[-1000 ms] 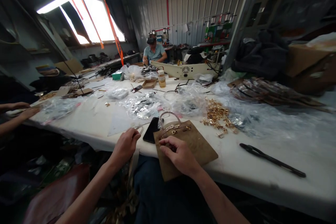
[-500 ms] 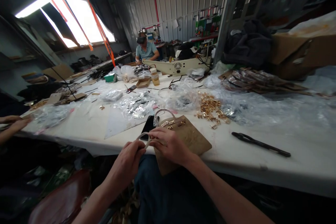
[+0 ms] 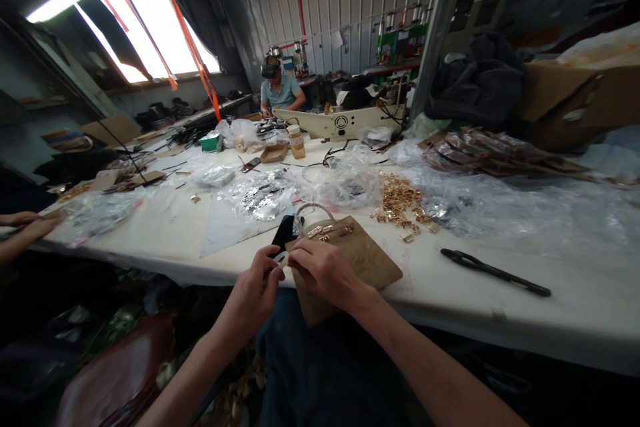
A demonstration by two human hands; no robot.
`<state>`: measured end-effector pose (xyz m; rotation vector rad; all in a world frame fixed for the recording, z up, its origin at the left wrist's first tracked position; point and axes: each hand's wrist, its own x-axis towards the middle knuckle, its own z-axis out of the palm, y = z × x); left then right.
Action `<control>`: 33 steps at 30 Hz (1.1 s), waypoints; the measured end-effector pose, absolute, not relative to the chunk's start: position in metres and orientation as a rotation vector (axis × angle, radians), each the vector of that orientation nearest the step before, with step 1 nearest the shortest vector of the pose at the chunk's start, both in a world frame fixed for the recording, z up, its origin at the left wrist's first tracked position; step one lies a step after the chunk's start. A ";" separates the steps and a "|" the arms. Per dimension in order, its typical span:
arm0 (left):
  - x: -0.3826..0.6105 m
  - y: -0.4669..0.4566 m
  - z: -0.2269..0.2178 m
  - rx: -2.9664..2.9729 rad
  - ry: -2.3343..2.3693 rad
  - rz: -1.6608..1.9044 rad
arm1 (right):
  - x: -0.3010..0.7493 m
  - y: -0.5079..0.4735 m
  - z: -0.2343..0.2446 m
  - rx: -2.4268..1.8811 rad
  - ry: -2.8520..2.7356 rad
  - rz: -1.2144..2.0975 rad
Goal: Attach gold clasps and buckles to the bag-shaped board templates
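A tan bag panel (image 3: 373,255) lies over the table's front edge, partly on my lap. Gold buckles (image 3: 324,232) sit along its upper edge, and a wrapped, curved handle (image 3: 316,207) arches up beyond them. My left hand (image 3: 257,280) is closed around a second pale handle (image 3: 281,258), just left of the panel. My right hand (image 3: 320,267) rests over the panel's left corner, its fingers pinched at the end of that same handle. Those fingers hide the joint between handle and panel. A black phone-like slab (image 3: 284,232) shows behind my hands.
Loose gold hardware (image 3: 400,199) is heaped beyond the panel, among clear plastic bags (image 3: 345,187). A black tool-like strip (image 3: 495,271) lies on the right. A jar (image 3: 296,142) stands farther back. Another person's hands (image 3: 30,228) are at the far left; a person (image 3: 283,92) sits opposite.
My left hand has moved slightly up and right, closer to my right hand, and less of the pale handle shows between them. The view has shifted slightly.
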<state>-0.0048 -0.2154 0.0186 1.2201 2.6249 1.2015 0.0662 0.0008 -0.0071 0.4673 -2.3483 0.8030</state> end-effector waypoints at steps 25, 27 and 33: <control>-0.021 -0.199 -0.006 1.376 2.899 0.852 | 0.063 0.007 -0.036 0.519 -2.425 0.787; -0.020 -0.195 -0.006 1.366 2.946 0.892 | 0.065 0.008 -0.035 0.525 -2.396 0.834; -0.011 -0.184 -0.001 1.028 2.718 1.390 | 0.067 0.010 -0.033 0.531 -2.308 0.941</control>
